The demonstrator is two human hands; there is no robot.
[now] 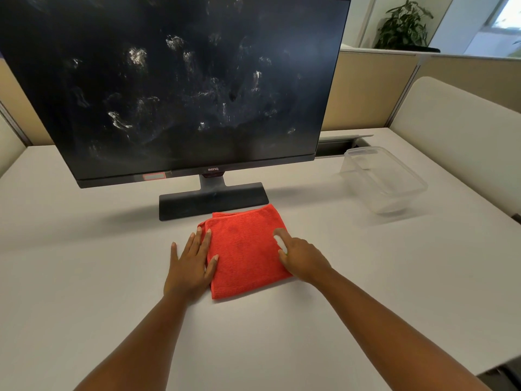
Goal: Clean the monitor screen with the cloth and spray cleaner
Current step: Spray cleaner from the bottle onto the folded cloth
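A black monitor [180,88] stands on the white desk [84,277], its dark screen covered in whitish smears. In front of its stand lies a folded red cloth [245,249]. My left hand [191,263] lies flat with straight fingers, partly on the cloth's left edge and partly on the desk. My right hand [301,258] is at the cloth's right edge, fingers curled round a small white spray bottle [280,244] that is mostly hidden in the hand. Its white tip points over the cloth.
A clear plastic container [383,179] sits on the desk to the right of the monitor. Beige partition walls [366,91] bound the desk behind and on the right. A potted plant [403,26] stands beyond the partition.
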